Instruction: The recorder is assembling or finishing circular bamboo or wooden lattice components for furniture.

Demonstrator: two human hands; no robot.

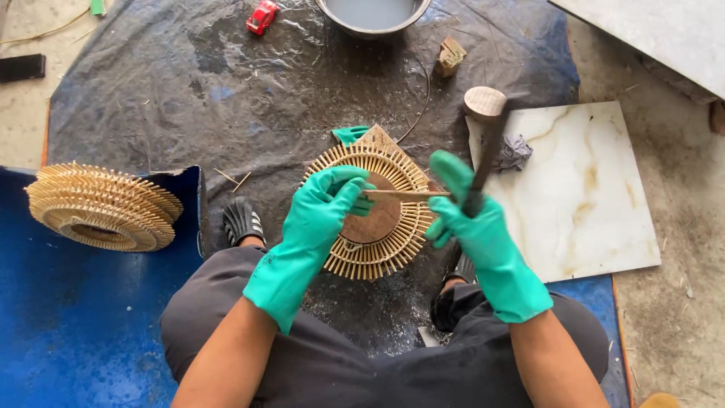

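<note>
Both my hands wear green rubber gloves. My left hand [326, 202] pinches one end of a thin bamboo stick [404, 194], held level over a round bamboo-slat disc [374, 211] with a wooden centre. My right hand [470, 219] grips a dark-handled mallet [487, 128], its round wooden head pointing away from me, and its thumb touches the stick's other end. The disc rests on the dark plastic sheet [226, 91] between my knees.
A stack of finished bamboo discs [102, 208] lies on a blue tarp [75, 317] at left. A marble tile [581, 189] with a grey rag [513, 153] lies at right. A metal basin [374, 17], a wood block [451, 56] and a red toy car [262, 17] sit at the top.
</note>
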